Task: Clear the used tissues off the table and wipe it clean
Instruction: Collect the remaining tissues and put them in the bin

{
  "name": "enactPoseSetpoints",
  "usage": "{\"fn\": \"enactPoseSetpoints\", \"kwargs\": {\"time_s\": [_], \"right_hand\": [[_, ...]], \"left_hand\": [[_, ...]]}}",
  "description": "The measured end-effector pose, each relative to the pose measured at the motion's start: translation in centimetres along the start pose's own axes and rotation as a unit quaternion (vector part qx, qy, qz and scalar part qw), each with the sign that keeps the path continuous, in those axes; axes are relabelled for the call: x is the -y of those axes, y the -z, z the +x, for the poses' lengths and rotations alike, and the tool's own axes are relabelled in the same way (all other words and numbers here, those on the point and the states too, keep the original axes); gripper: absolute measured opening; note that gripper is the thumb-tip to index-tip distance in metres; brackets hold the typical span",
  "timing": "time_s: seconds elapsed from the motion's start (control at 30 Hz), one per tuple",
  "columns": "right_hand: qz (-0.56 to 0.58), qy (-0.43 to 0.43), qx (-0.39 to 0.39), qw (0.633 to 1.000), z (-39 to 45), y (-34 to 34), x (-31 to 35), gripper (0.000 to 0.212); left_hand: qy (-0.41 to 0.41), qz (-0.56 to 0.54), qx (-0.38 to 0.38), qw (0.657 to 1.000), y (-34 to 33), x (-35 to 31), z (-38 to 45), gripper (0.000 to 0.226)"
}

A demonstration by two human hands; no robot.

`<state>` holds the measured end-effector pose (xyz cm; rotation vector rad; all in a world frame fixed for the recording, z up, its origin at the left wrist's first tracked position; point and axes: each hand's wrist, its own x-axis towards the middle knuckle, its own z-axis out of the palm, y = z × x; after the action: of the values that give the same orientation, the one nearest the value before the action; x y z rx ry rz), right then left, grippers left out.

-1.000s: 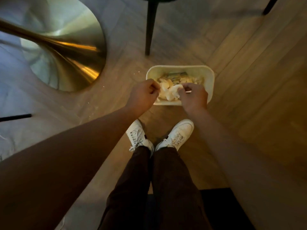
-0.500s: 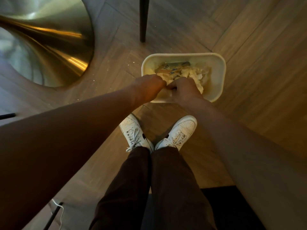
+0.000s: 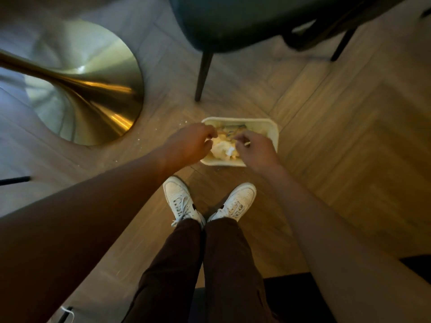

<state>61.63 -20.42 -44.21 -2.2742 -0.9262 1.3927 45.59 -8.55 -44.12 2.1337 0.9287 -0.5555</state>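
Note:
A cream rectangular waste bin (image 3: 275, 138) stands on the wooden floor just ahead of my feet. Crumpled white tissues (image 3: 223, 148) lie inside it on top of other rubbish. My left hand (image 3: 190, 145) hovers over the bin's left edge, its fingers loosely curled with nothing in them. Over the bin's right half, my right hand (image 3: 255, 150) is loosely curled too, its fingertips just above the tissues. The table top is out of view.
The table's round brass base (image 3: 98, 106) stands at left. A dark chair (image 3: 245, 22) with a thin black leg (image 3: 203, 73) stands just behind the bin. Small white crumbs (image 3: 140, 138) dot the floor. My white shoes (image 3: 180, 201) are close to the bin.
My hands carried the tissues over the bin, pushed them down into it, and have now lifted off, leaving the tissues inside. The view has tilted up, showing the chair.

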Motion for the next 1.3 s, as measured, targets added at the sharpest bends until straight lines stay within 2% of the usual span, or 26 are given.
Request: {"fn": "enactPoseSetpoints", "kwargs": {"time_s": [0.1, 0.27, 0.47, 0.63, 0.93, 1.3], "right_hand": [[0.031, 0.003, -0.011, 0.999, -5.6, 4.1, 5.1, 0.025], [0.085, 0.018, -0.027, 0.996, -16.7, 10.6, 14.3, 0.024], [0.098, 0.058, -0.023, 0.993, -26.6, 12.9, 21.5, 0.027], [0.092, 0.114, -0.023, 0.989, -31.1, 10.6, 26.3, 0.025], [0.154, 0.127, -0.026, 0.979, -34.5, 2.6, 35.2, 0.013], [0.19, 0.156, -0.017, 0.969, -36.0, -5.2, 44.7, 0.011]], "left_hand": [[0.035, -0.081, -0.057, 0.994, 4.9, -2.9, -5.7, 0.027], [0.061, -0.15, -0.163, 0.973, 13.9, -8.8, -17.7, 0.025], [0.064, -0.197, -0.25, 0.946, 19.5, -10.4, -29.8, 0.022], [0.072, -0.244, -0.314, 0.915, 21.2, -8.0, -37.2, 0.017], [0.051, -0.251, -0.347, 0.902, 24.0, -0.8, -45.6, 0.012], [0.049, -0.268, -0.386, 0.881, 27.0, 9.3, -52.6, 0.013]]}}
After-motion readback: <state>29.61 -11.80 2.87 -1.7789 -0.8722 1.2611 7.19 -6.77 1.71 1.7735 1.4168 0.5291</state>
